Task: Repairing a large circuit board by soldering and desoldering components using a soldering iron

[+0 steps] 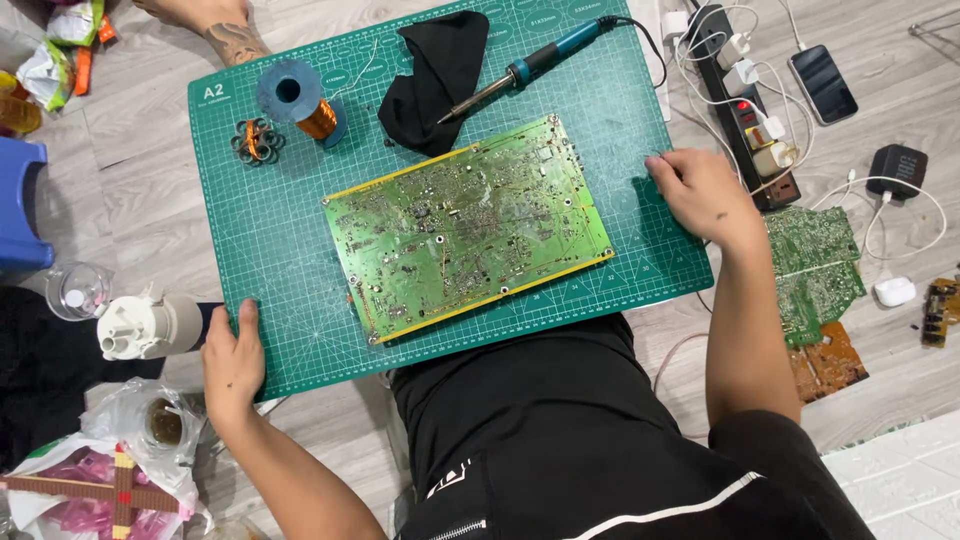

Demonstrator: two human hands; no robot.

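The left hand (233, 362) lies flat, fingers together, on the near-left edge of the green cutting mat (280, 250); the right hand (700, 190), fingers curled, seems to grip its right edge. The green circuit board (468, 228) lies mid-mat, long axis left-right, right end tilted away.

1. On your mat lie a green circuit board (468, 228), a soldering iron (525, 68) and a black cloth (437, 75).
2. A copper wire spool (300, 103) stands near the mat's far left corner.
3. On the floor to your right you have a power strip (745, 110), a dark phone (822, 84) and more circuit boards (815, 270).
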